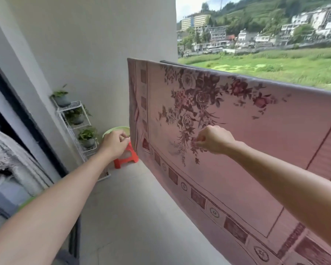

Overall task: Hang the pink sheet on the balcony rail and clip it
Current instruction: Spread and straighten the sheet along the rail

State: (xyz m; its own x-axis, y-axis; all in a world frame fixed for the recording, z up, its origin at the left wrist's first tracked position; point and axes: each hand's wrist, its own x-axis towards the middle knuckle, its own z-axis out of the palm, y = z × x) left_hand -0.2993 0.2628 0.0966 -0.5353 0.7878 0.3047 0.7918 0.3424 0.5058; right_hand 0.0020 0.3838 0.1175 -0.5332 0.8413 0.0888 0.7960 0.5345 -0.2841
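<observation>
pink sheet [246, 150] draped over balcony rail [170, 63], hanging down the inner side | right hand [215, 140] fingers curled, pinching fabric at the flower print | left hand [115, 143] fingers curled at sheet's left edge, can't tell if gripping | red stool [127, 157] just behind left hand
</observation>
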